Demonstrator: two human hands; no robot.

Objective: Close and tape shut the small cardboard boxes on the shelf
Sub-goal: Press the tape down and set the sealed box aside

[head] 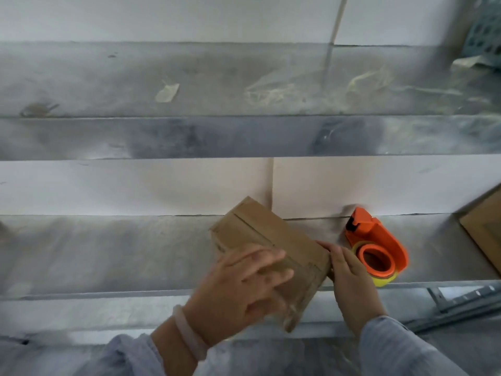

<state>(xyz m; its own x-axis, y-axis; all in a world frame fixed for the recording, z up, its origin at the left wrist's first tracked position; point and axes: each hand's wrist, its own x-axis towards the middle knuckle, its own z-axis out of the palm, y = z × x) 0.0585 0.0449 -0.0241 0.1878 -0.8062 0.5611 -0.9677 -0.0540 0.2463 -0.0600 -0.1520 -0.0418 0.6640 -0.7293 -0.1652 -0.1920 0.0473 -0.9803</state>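
A small brown cardboard box [260, 229] lies tilted at the front of the lower metal shelf [108, 253], its flaps closed with a seam running along the top. My left hand [244, 289] grips its near left side, fingers spread over the top. Against the box's right end presses my right hand [349, 272], fingers flat on the cardboard. An orange tape dispenser [376, 245] with a yellowish tape roll stands on the shelf just right of my right hand, touching neither hand.
Another cardboard box [485, 226] shows at the right edge of the same shelf. The upper shelf [189, 77] carries tape scraps, and a green perforated crate [485, 28] stands at its far right. A white wall backs both shelves.
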